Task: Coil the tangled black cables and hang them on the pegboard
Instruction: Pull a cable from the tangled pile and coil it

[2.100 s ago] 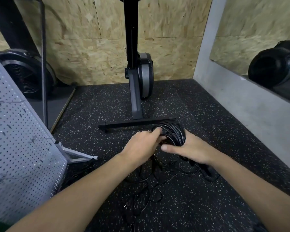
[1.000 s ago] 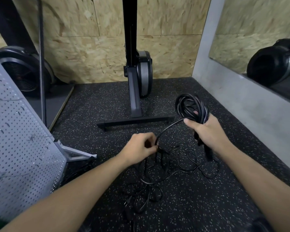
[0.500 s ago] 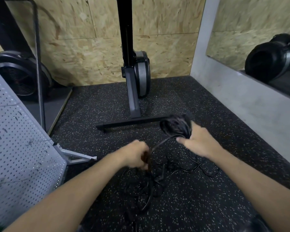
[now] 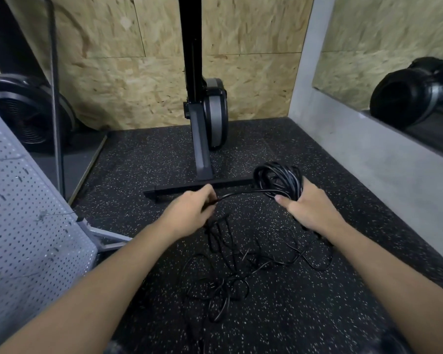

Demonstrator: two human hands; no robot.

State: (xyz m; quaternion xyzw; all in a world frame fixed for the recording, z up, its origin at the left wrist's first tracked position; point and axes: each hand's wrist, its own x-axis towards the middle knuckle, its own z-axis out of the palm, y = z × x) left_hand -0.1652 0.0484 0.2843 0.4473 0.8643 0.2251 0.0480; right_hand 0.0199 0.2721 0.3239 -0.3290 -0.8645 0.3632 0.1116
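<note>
We're on a black rubber floor (image 4: 151, 162) with white flecks, an OSB wall (image 4: 138, 85) at the back, and a grey concrete wall (image 4: 368, 162) on the right with a mirror (image 4: 381, 42) set above it. A black exercise machine (image 4: 205, 118) stands upright against the OSB, and its foot bar (image 4: 179, 188) lies flat across the floor. The white pegboard (image 4: 23, 226) leans in at the left edge on a grey metal foot. Behind it are a dark fan-like wheel (image 4: 23, 116) and a thin pole (image 4: 55, 98). The right grip (image 4: 310, 210) is wrapped round the coil (image 4: 276, 180), a thick bundle of glossy black loops, with the thumb laid along its near side. We see the coil at the right end of the foot bar. One strand (image 4: 243, 193) arcs from the coil to the left grip (image 4: 189, 213), whose fingers are curled round it. Below and between the hands the loose cable (image 4: 230, 267) sprawls on the floor in thin overlapping loops, not yet wound. Black cable on black rubber makes it hard to trace. We can't count the separate cables or find their ends, though one small plug-like end may sit near the tangle's lower left. We can't tell whether the coil touches the floor. The left grip's fingertips are hidden behind the hand. The pegboard is cut off by the frame, and its hooks are too small to make out.
</note>
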